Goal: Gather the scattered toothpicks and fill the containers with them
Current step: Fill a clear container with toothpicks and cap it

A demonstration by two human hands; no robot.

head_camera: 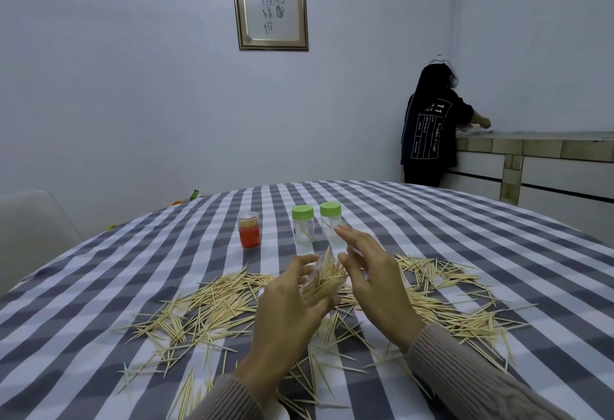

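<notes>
Toothpicks (212,303) all over the checkered worktop (432,220); left hand (292,306) has a grip on a clear container (320,281) stuffed with them, right hand (372,273) loose, fingers spread.

A grey-and-white checked tablecloth (432,220) covers the table. On the far wall hangs a framed calligraphy (269,4) — dark frame, pale mat. At the right a person in a black printed top (428,130) (back turned) stands at a tiled counter (538,147).
</notes>
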